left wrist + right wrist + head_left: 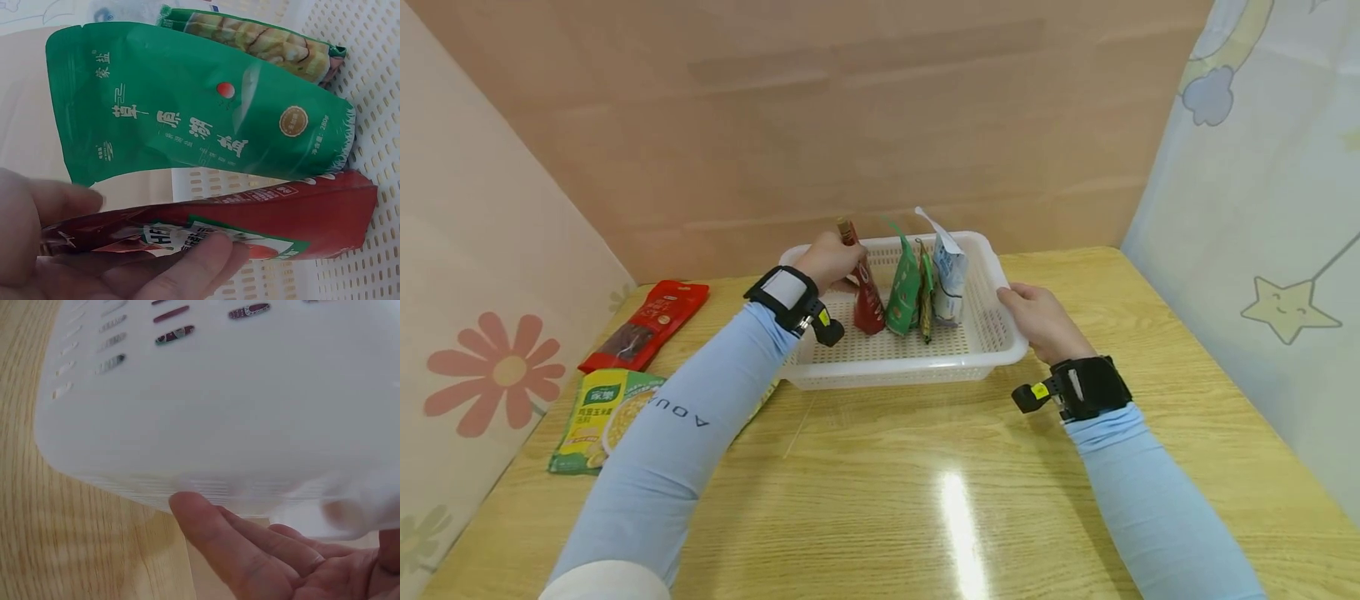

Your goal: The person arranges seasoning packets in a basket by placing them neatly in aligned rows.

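Observation:
A white plastic basket [895,364] with perforated walls is at the far middle of the table in the head view. My left hand [829,260] reaches over its left side and grips a red ketchup pouch [281,234], whose lower end is inside the basket. Beside that pouch stands a green salt pouch [206,119]. Further right come a slim green packet with a food picture [262,47] and a white-and-blue bag [951,271]. My right hand [1041,321] holds the basket's right rim, thumb on top; in the right wrist view its fingers [212,525] lie against the outer wall.
On the table's left lie a red packet with a clear window [651,325] and a yellow-green soup packet [591,421]. Another packet is mostly hidden behind my left forearm. A brown backdrop [925,125] rises behind the table [865,500], with patterned sheets at both sides.

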A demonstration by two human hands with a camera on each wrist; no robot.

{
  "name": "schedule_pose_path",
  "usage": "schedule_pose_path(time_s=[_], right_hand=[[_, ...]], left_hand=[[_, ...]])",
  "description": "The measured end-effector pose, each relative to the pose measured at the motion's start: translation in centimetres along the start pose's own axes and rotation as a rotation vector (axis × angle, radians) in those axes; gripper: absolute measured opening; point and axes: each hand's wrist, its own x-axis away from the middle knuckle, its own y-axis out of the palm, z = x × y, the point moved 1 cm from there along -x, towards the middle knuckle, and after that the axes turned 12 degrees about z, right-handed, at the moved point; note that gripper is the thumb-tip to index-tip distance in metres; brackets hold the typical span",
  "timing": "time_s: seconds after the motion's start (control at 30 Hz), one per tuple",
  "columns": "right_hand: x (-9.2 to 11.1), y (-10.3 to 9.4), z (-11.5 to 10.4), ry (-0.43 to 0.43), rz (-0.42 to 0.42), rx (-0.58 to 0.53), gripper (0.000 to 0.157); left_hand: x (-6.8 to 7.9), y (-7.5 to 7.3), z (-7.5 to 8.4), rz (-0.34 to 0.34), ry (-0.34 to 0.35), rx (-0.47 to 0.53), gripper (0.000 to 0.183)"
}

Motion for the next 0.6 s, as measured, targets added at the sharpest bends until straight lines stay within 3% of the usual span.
schedule_pose_path(time_s=[0.23, 0.33, 0.47, 0.6], right_hand=[[-0.6, -0.1, 0.4, 0.002, -0.005, -0.006, 0.062], [-0.8, -0.1, 0.6, 0.016, -0.018, -0.023, 0.061], [-1.0, -0.1, 0.6, 0.027, -0.021, -0.023, 0.061], [-1.1, -0.1, 0.5, 0.022, -0.021, -0.008, 0.062]], left_hand=[[0.1, -1.0, -0.1, -0.039, 0.009, -0.169, 0.037], [0.3, -2.1, 0.0, -0.056, 0.026, -0.171, 0.045], [0.7, -4.7, 0.1, -0.053, 0.051, -0.104, 0.061], [1.5, -8.4, -0.5, 0.017, 0.095, -0.11, 0.065]])
